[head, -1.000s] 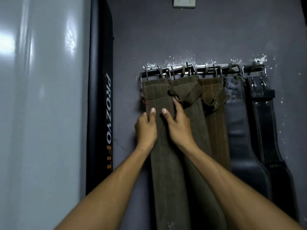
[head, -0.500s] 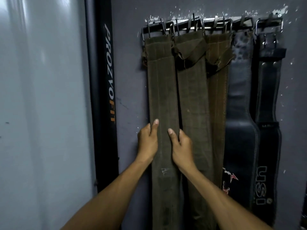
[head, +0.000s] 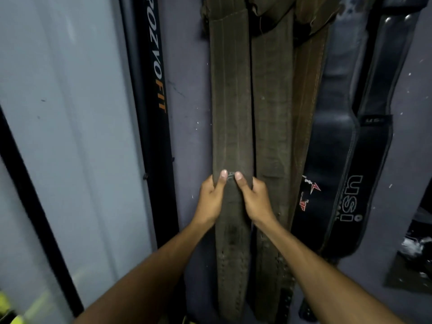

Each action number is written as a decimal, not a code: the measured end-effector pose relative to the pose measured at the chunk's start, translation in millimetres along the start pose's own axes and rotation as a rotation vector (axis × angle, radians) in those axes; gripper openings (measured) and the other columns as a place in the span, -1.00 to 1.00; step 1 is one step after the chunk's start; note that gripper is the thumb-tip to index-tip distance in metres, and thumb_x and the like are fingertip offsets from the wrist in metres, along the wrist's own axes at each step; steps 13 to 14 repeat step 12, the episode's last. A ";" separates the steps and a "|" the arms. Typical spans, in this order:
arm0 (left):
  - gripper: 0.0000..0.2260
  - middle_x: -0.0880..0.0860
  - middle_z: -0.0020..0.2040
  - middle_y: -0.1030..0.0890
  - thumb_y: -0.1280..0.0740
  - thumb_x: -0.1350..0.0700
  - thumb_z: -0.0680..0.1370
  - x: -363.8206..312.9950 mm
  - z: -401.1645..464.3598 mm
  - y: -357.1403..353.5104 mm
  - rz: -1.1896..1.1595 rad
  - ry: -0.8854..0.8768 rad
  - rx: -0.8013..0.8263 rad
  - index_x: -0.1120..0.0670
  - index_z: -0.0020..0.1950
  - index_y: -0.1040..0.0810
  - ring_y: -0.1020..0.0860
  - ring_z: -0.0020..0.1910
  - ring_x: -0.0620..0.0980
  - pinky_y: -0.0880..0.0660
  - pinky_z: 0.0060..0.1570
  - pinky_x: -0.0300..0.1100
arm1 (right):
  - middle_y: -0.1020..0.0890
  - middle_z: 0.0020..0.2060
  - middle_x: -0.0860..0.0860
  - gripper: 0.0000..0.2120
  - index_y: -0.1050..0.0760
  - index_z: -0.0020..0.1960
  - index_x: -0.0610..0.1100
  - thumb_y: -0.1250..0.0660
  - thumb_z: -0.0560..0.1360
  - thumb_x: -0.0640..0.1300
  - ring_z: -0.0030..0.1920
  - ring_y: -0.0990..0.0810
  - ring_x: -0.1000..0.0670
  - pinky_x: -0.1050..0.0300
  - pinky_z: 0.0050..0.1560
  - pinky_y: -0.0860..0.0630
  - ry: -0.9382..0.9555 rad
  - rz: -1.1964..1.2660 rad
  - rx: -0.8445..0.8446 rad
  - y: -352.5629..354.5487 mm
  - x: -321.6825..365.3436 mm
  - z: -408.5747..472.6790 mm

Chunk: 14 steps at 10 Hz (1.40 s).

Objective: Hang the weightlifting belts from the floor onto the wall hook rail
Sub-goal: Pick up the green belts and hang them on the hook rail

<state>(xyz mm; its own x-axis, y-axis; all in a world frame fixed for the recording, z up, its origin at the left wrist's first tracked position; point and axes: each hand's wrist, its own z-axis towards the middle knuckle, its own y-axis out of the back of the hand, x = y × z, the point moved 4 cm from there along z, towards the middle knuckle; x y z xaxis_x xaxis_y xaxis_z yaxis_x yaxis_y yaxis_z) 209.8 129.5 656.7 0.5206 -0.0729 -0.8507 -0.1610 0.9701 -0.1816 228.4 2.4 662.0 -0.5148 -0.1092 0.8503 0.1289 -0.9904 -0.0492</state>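
Observation:
Several weightlifting belts hang side by side on the grey wall; the hook rail is above the top edge, out of view. My left hand (head: 210, 197) grips the left edge of the leftmost olive belt (head: 230, 101), thumb on its face. My right hand (head: 254, 199) grips the same belt's right edge, thumb beside the left one. To the right hang a second olive belt (head: 272, 101), a brown belt (head: 308, 90), a black leather belt (head: 332, 141) and a black belt with white lettering (head: 364, 174).
A black padded board with PROZVOFIT lettering (head: 156, 90) leans upright just left of the belts. A pale glossy panel (head: 70, 113) fills the left side. A yellow-green object (head: 9, 309) shows at the bottom left corner, and dark clutter (head: 413, 253) lies low on the right.
Both hands have slid down the leftmost olive belt, from near its top to its lower half. The view has tipped down and the hook rail has left the frame.

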 end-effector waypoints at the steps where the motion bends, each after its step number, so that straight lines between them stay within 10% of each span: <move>1: -0.68 -0.04 0.03 -0.78 -0.26 -0.13 0.66 25.9 -48.0 2.0 0.025 0.099 -0.059 0.02 0.10 -0.72 -0.73 0.08 -0.05 -0.59 -0.02 -0.36 | -0.80 -0.06 0.11 -0.79 -0.73 0.10 -0.05 -0.36 0.64 0.02 0.03 -0.76 0.11 -0.09 0.17 -0.68 -0.031 -0.081 -0.044 8.5 -14.9 -38.8; 7: -0.68 0.03 0.28 -0.70 -0.32 0.05 0.68 25.2 -213.1 31.1 0.333 0.267 0.118 0.13 0.40 -0.56 -0.65 0.29 -0.05 -0.55 0.35 -0.11 | -0.77 0.12 0.03 -0.68 -0.68 0.26 -0.12 -0.50 0.55 -0.03 0.19 -0.73 0.04 -0.07 0.33 -0.60 -0.212 -0.124 0.353 40.0 -33.4 -187.3; 10: -0.59 -0.11 0.07 -0.73 -0.32 -0.21 0.60 -1.5 -225.0 49.3 0.745 0.373 0.189 0.01 0.33 -0.53 -0.67 0.18 -0.11 -0.55 0.05 -0.32 | -0.75 0.16 -0.07 -0.61 -0.62 0.29 -0.15 -0.51 0.53 -0.01 0.20 -0.71 -0.05 -0.06 0.28 -0.60 -0.293 -0.495 0.333 43.4 -2.9 -211.0; 12: -0.32 0.15 0.54 -0.44 -0.36 -0.15 0.61 -20.2 -240.5 60.6 0.753 0.393 0.238 0.12 0.61 -0.22 -0.47 0.49 0.08 -0.39 0.43 -0.14 | -0.57 0.43 -0.13 -0.29 -0.34 0.57 -0.16 -0.46 0.55 0.14 0.41 -0.56 -0.12 0.01 0.39 -0.49 -0.384 -0.707 0.265 56.5 22.8 -231.6; 14: -0.32 0.15 0.54 -0.44 -0.36 -0.15 0.61 -20.2 -240.5 60.6 0.753 0.393 0.238 0.12 0.61 -0.22 -0.47 0.49 0.08 -0.39 0.43 -0.14 | -0.57 0.43 -0.13 -0.29 -0.34 0.57 -0.16 -0.46 0.55 0.14 0.41 -0.56 -0.12 0.01 0.39 -0.49 -0.384 -0.707 0.265 56.5 22.8 -231.6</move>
